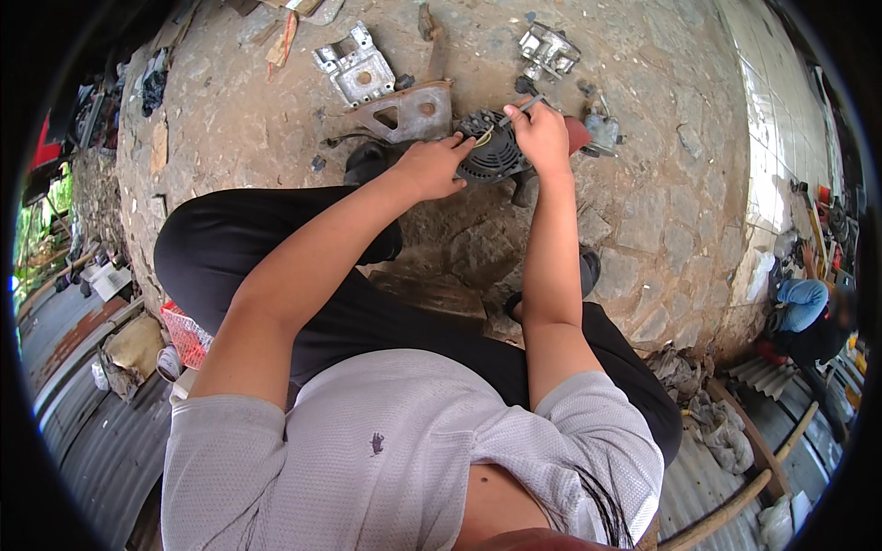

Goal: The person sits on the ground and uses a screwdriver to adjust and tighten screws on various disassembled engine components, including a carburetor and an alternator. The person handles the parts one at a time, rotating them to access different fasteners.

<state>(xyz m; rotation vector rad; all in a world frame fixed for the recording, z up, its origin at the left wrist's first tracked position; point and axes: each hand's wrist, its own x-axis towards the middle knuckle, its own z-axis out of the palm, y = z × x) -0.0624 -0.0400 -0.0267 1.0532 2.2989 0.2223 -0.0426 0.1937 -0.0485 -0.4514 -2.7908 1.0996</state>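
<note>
On the ground ahead of me stands a round black machine part (pixel 491 158) with vent slots, like a small motor or fan housing. My left hand (pixel 432 170) grips its left edge, fingertips on top and thumb on the near side. A thin yellowish wire (pixel 484 138) shows beside those fingertips. My right hand (pixel 542 138) is closed round a slim grey rod-like tool (pixel 525 106), held above the part's right side; the tool's working end cannot be made out. A red piece (pixel 577 135) shows behind my right hand, partly hidden by it.
A flat metal bracket (pixel 409 112) lies just left of the part. Beyond are a silver metal casting (pixel 356 69) and a smaller one (pixel 549 52); another metal component (pixel 602 130) lies at right. A person (pixel 808 321) crouches far right. My bent legs flank the work.
</note>
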